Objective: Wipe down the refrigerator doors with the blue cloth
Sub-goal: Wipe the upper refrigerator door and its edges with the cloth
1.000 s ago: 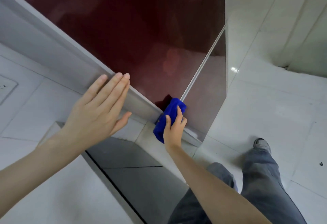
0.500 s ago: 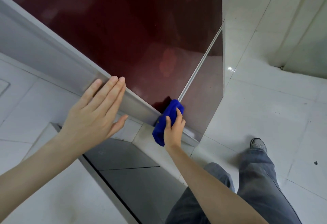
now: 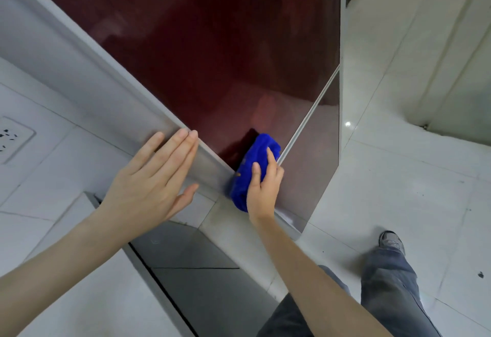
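Head view: a glossy dark-red refrigerator door (image 3: 212, 57) fills the frame. A thin silver strip (image 3: 310, 116) parts it from the lower door (image 3: 310, 177), and a grey side edge (image 3: 79, 70) runs along it. Pale glossy floor tiles (image 3: 398, 177) surround the appliance, a slotted white plate (image 3: 13, 137) sits far out past the left hand, and a grey trouser leg (image 3: 385, 283) and shoe (image 3: 390, 241) show beyond the right forearm.

Against half a second earlier, little has shifted: the cloth is at the same corner beside the strip and the left hand lies on the same grey edge. The view has swung enough to bring the slotted plate back in.

The right hand (image 3: 263, 193) grips the bunched blue cloth (image 3: 247, 174), fingers curled over it and thumb on its near side. The cloth bulges out ahead of the fingertips onto the red door and trails below the palm, touching the strip. The left hand (image 3: 148, 190), just beside it, lies flat, fingers straight and together against the grey edge.
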